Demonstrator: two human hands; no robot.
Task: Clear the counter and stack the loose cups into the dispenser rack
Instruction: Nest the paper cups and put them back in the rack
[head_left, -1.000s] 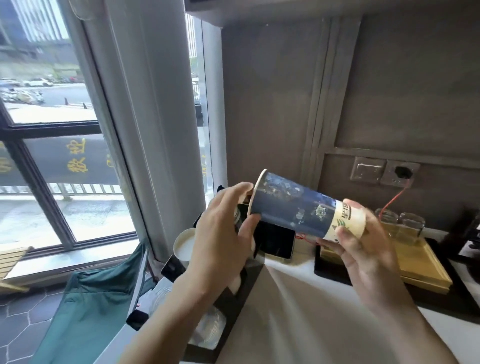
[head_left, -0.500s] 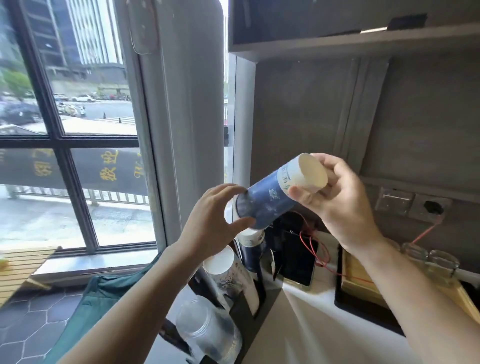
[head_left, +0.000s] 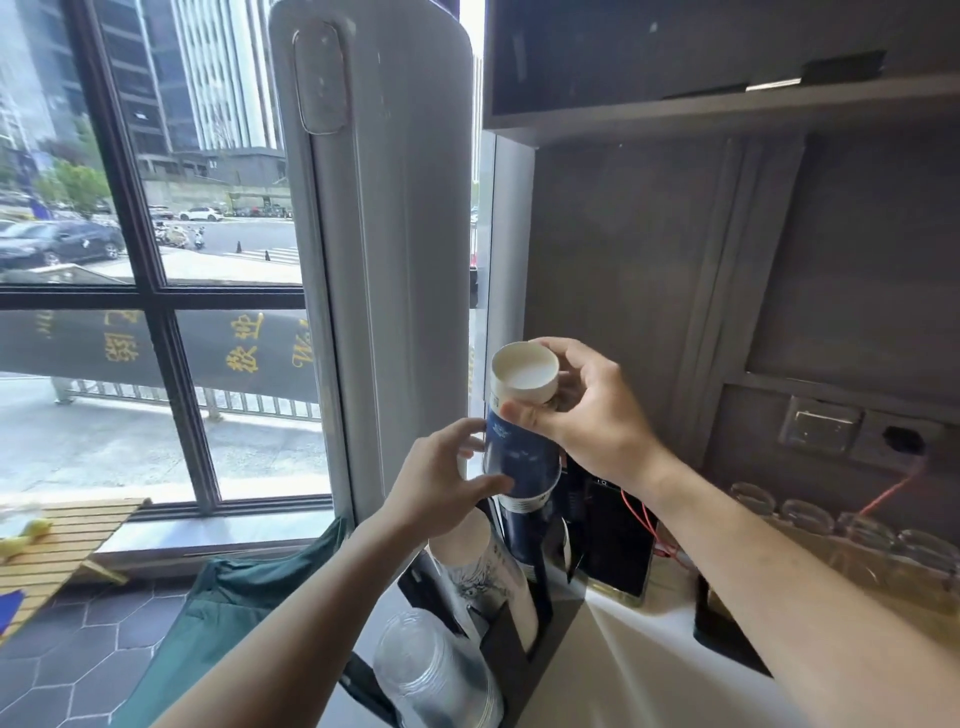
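While both hands (head_left: 587, 415) stay clasped on it, the inverted blue cup (head_left: 519, 457) is being seated on the rack's stack (head_left: 524, 530)

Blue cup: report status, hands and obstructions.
Right hand grips blue cup at base, upside down. Left hand steadies its side. Cup over blue stack in rack. Nothing blocking.

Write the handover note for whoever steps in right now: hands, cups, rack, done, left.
Right hand: grips the base end of the inverted blue paper cup.
Left hand: steadies that cup's lower side.
The cup sits upside down atop the blue cup stack in the black dispenser rack; how far it is seated cannot be told.
Also racked: white printed paper cups, clear plastic cups.
Left: press it home, release, check the white counter for more loose cups.
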